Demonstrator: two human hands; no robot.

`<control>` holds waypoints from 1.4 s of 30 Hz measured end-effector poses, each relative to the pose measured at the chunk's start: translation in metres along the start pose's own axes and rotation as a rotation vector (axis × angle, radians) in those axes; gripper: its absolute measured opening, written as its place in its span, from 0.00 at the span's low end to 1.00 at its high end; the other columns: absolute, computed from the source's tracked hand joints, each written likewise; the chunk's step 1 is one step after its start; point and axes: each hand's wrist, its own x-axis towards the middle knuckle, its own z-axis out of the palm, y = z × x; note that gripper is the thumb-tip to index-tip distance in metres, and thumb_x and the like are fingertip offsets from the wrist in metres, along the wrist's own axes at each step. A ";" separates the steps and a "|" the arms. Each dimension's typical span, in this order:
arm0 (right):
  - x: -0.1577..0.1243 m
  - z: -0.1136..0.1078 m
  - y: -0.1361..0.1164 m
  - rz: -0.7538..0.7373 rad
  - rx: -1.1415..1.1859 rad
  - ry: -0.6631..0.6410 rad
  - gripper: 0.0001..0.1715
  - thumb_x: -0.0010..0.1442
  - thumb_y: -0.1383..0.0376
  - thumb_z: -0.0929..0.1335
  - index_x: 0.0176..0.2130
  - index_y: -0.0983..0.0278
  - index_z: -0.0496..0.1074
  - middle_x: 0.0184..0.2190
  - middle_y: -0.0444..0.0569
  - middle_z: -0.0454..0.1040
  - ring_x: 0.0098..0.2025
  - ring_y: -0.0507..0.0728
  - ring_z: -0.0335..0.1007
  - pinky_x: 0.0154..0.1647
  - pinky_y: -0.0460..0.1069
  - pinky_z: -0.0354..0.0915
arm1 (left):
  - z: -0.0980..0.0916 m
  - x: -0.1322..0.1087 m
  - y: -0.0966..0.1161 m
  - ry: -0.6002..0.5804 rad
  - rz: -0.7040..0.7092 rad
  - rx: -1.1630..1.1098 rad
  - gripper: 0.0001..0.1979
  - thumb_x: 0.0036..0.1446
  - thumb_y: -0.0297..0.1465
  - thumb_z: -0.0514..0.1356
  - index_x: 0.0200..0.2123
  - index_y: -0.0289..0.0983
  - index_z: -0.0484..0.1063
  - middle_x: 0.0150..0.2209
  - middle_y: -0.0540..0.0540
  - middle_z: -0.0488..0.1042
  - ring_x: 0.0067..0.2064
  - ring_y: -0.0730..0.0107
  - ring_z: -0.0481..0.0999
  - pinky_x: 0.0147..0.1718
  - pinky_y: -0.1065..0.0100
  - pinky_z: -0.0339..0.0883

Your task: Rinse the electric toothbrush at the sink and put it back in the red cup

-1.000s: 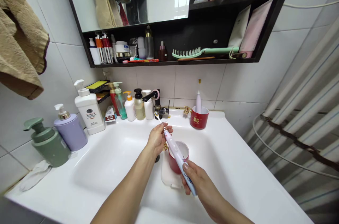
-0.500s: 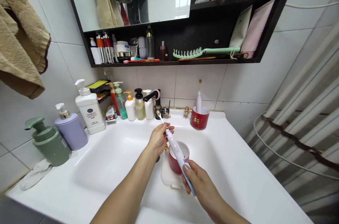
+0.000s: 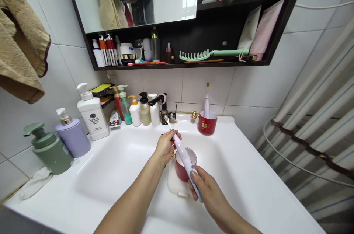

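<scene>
An electric toothbrush (image 3: 184,156) with a pink and pale blue handle slants across the sink, its brush head up and to the left. My right hand (image 3: 204,186) is closed around the lower handle. At the neck, just below the brush head, the fingers of my left hand (image 3: 165,146) are closed on the same toothbrush. Beneath it a red cup (image 3: 181,171) stands on a white flat piece (image 3: 174,184) in the sink (image 3: 116,167); the handle covers part of the cup. The black faucet (image 3: 163,107) is beyond the brush head.
At the back right rim stands another red cup (image 3: 207,126) holding a second electric toothbrush (image 3: 207,105). Several pump bottles (image 3: 135,113) line the back and left, with a green one (image 3: 52,151) nearest. A dark cabinet (image 3: 177,66) overhangs the sink; pipes (image 3: 312,127) run at right.
The view has shifted very slightly. Both hands keep their hold on the toothbrush, which stays at nearly the same slant above the cup.
</scene>
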 end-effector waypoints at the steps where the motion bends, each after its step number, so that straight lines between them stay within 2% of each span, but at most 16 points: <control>1: 0.000 0.000 0.000 -0.004 -0.003 0.002 0.15 0.50 0.56 0.56 0.24 0.65 0.56 0.17 0.39 0.56 0.18 0.46 0.51 0.19 0.42 0.51 | 0.000 0.000 0.000 -0.001 -0.005 0.004 0.04 0.45 0.27 0.52 0.23 0.32 0.63 0.19 0.49 0.67 0.22 0.78 0.67 0.24 0.75 0.59; 9: -0.001 0.001 0.002 0.029 0.029 -0.015 0.15 0.50 0.55 0.56 0.25 0.65 0.57 0.17 0.39 0.56 0.17 0.45 0.50 0.19 0.43 0.50 | 0.001 -0.004 0.002 -0.073 -0.064 0.062 0.05 0.45 0.28 0.51 0.22 0.33 0.62 0.20 0.47 0.68 0.23 0.75 0.68 0.23 0.74 0.59; 18: 0.002 -0.001 -0.001 0.037 0.051 -0.013 0.14 0.50 0.56 0.57 0.25 0.65 0.56 0.17 0.39 0.56 0.18 0.46 0.51 0.20 0.42 0.51 | -0.001 0.002 -0.002 -0.022 0.039 0.030 0.08 0.46 0.31 0.51 0.23 0.32 0.64 0.20 0.48 0.67 0.22 0.79 0.66 0.23 0.76 0.58; 24: -0.003 0.001 0.000 0.058 0.109 -0.116 0.16 0.51 0.54 0.55 0.25 0.64 0.56 0.18 0.39 0.57 0.17 0.45 0.51 0.21 0.43 0.52 | 0.002 -0.002 -0.002 -0.105 0.025 0.064 0.07 0.45 0.30 0.51 0.22 0.32 0.63 0.19 0.49 0.67 0.23 0.78 0.67 0.26 0.75 0.58; 29: -0.002 0.003 0.001 0.039 0.062 -0.060 0.14 0.49 0.54 0.58 0.26 0.64 0.56 0.18 0.39 0.57 0.18 0.46 0.52 0.20 0.43 0.51 | 0.002 -0.002 -0.003 -0.130 0.080 0.143 0.07 0.44 0.32 0.52 0.22 0.33 0.63 0.19 0.49 0.67 0.22 0.78 0.66 0.23 0.76 0.57; 34: -0.005 0.004 0.002 0.082 0.192 -0.143 0.16 0.50 0.54 0.55 0.26 0.65 0.55 0.19 0.39 0.58 0.17 0.45 0.52 0.20 0.43 0.50 | 0.002 0.000 -0.005 -0.167 0.032 0.065 0.09 0.44 0.34 0.52 0.21 0.33 0.61 0.17 0.50 0.66 0.21 0.77 0.66 0.24 0.74 0.57; 38: -0.001 0.000 0.001 0.062 0.192 -0.159 0.15 0.50 0.55 0.56 0.26 0.64 0.55 0.18 0.39 0.58 0.17 0.45 0.52 0.21 0.43 0.51 | 0.004 -0.002 -0.007 -0.155 -0.016 0.035 0.12 0.43 0.38 0.53 0.22 0.33 0.62 0.19 0.49 0.67 0.22 0.75 0.66 0.25 0.72 0.58; 42: 0.004 -0.006 0.001 0.009 0.156 -0.129 0.15 0.51 0.55 0.56 0.27 0.65 0.56 0.19 0.39 0.58 0.18 0.45 0.53 0.22 0.44 0.52 | 0.006 -0.004 -0.010 -0.085 0.039 0.056 0.14 0.40 0.38 0.55 0.25 0.32 0.65 0.20 0.48 0.67 0.23 0.78 0.65 0.25 0.74 0.58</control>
